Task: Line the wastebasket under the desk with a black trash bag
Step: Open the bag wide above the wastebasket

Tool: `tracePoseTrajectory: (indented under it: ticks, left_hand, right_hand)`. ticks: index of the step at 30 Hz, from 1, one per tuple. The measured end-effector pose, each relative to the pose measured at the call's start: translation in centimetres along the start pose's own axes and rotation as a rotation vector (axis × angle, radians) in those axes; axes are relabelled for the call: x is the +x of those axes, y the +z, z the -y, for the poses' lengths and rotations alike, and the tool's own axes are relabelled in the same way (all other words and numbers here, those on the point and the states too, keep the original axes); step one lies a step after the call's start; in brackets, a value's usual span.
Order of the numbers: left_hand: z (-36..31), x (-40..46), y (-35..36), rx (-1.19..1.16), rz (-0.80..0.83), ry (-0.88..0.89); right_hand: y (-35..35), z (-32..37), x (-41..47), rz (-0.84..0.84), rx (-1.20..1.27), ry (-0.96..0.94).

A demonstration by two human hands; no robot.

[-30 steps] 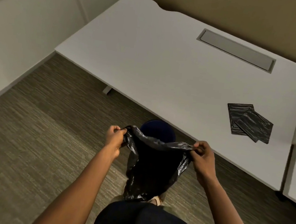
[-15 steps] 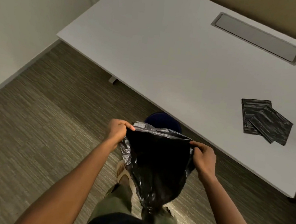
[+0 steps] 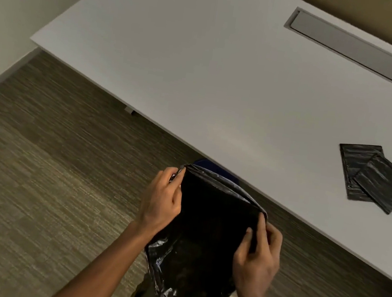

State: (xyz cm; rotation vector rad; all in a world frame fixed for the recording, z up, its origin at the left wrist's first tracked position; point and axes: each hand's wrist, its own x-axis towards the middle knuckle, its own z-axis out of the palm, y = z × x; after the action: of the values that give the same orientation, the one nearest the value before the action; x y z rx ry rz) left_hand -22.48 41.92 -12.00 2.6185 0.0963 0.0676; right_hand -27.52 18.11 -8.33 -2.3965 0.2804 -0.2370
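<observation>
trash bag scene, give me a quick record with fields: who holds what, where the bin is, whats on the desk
left hand: left hand grips the left rim of the black trash bag
right hand: right hand pinches the right rim
bag state: mouth spread open, body hanging down, not in the bin
wastebasket: dark blue wastebasket, mostly hidden by the desk edge and the bag
desk: white desk holds two folded bags, overlapping

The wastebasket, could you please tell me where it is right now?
In the head view, the wastebasket sits on the floor under the desk's near edge, only a sliver visible just beyond the open trash bag.
</observation>
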Motion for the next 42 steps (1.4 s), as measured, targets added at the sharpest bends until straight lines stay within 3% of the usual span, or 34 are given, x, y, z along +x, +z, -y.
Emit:
tracePoseTrajectory:
  ticks: [5, 15, 20, 27, 30, 37, 42]
  left_hand:
    - [3.1, -2.0, 3.9, -0.056, -0.155, -0.043]
    - [10.1, -1.7, 16.1, -0.123, 0.194, -0.183]
    - [13.1, 0.4, 19.3, -0.076, 0.255, -0.259]
    - [14.7, 0.6, 20.2, -0.067, 0.295, -0.224]
    - [14.1, 2.8, 20.1, -0.020, 0.337, -0.312]
    - [15.9, 10.9, 24.2, -0.032, 0.247, -0.063]
    - [18.4, 15.0, 29.5, 0.041, 0.280, 0.004]
  right_hand:
    - [3.3, -1.6, -3.3, 0.073, -0.122, -0.137]
    - [13.6, -9.7, -2.0, 0.329, -0.245, -0.067]
    - [17.3, -13.9, -0.1, 0.385, -0.293, -0.083]
    - [18.1, -16.3, 1.5, 0.490, -0.310, -0.012]
    - [18.9, -16.8, 3.8, 0.491, -0.312, -0.017]
    - [24.7, -19.7, 12.1, 0.388, -0.353, -0.291]
    - [29.5, -23.6, 16.3, 0.484, -0.439, -0.300]
